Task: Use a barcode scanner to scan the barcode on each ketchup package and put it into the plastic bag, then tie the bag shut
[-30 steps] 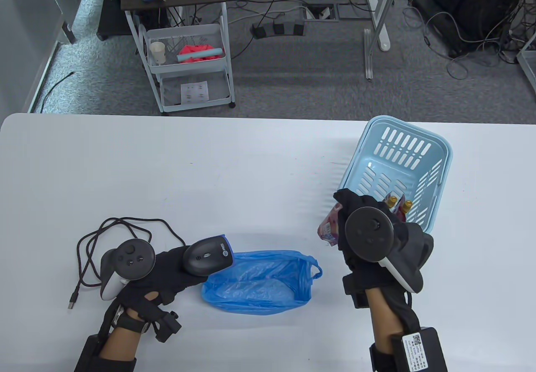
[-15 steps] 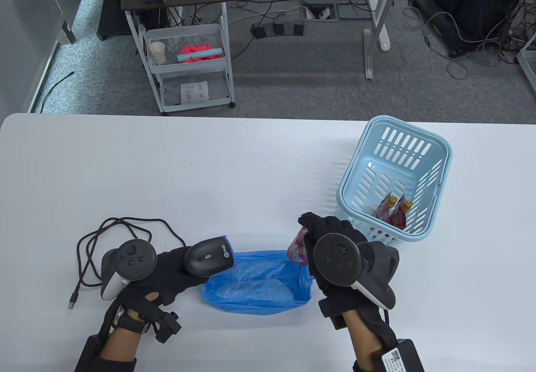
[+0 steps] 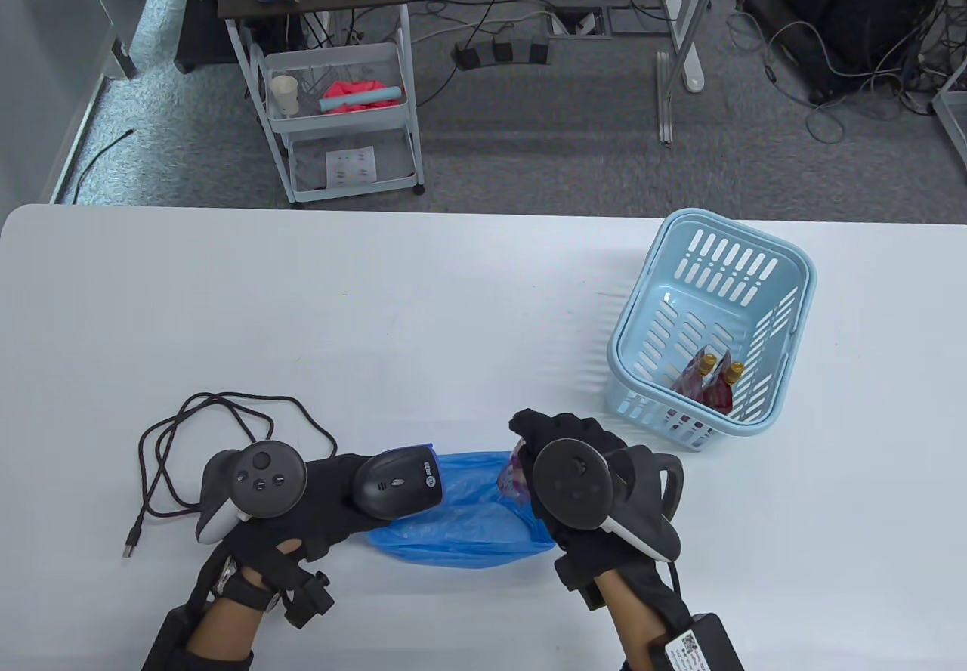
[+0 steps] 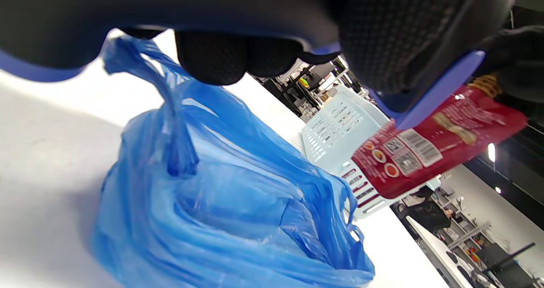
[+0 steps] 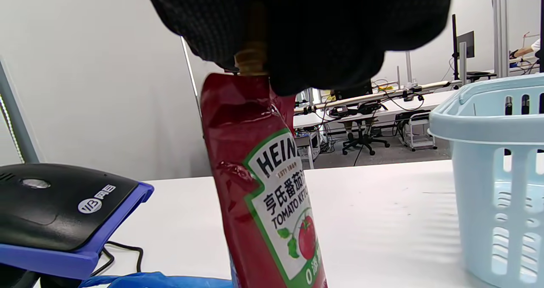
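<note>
My left hand (image 3: 332, 501) grips a black barcode scanner (image 3: 399, 480) with a blue front edge, held over the left end of the blue plastic bag (image 3: 468, 516). My right hand (image 3: 559, 448) holds a red Heinz ketchup package (image 5: 263, 186) by its gold cap end, hanging upright above the bag's right end. In the left wrist view the ketchup package (image 4: 429, 148) shows its barcode side toward the scanner (image 4: 425, 92), and the bag (image 4: 221, 211) lies crumpled below. Two more ketchup packages (image 3: 710, 380) stand in the light blue basket (image 3: 793, 278).
The scanner's black cable (image 3: 204, 429) lies coiled on the white table (image 3: 378, 308) left of my left hand. The basket stands at the right, beyond my right hand. A white trolley (image 3: 340, 97) and floor cables lie past the far table edge.
My right hand carried the ketchup package from beside the basket leftward to above the bag. My left hand shifted the scanner slightly right and nearer, over the bag's left end.
</note>
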Demonstrator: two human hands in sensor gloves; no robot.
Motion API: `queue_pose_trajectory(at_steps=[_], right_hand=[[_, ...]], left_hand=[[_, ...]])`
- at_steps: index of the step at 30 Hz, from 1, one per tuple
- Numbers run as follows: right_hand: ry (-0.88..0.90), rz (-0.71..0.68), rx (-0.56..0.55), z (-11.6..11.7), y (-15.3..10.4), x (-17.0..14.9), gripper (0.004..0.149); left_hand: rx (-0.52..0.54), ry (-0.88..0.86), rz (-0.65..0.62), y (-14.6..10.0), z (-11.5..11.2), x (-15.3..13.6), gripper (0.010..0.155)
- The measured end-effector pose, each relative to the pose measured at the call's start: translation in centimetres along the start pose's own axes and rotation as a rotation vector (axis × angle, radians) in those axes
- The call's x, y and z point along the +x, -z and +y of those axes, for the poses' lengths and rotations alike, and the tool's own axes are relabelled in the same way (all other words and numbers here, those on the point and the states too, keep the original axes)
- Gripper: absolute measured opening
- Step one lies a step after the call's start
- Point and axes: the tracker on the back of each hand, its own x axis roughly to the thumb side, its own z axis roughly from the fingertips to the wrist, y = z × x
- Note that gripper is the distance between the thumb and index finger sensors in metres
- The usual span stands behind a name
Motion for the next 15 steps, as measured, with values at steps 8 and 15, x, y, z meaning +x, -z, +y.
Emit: queue_pose_trajectory(at_steps=[8,15], right_hand=[[0.007,-0.048,0.027,1.2,0.3,1.7,0.044],[0.020,-0.068,0.049,2.0,0.7,2.7,0.044]], left_hand=[[-0.020,0.038,-0.039,0.0,-0.4,1.1,0.052],[-0.024,0.056,-0.040,0.1,-0.6,1.1,0.051]])
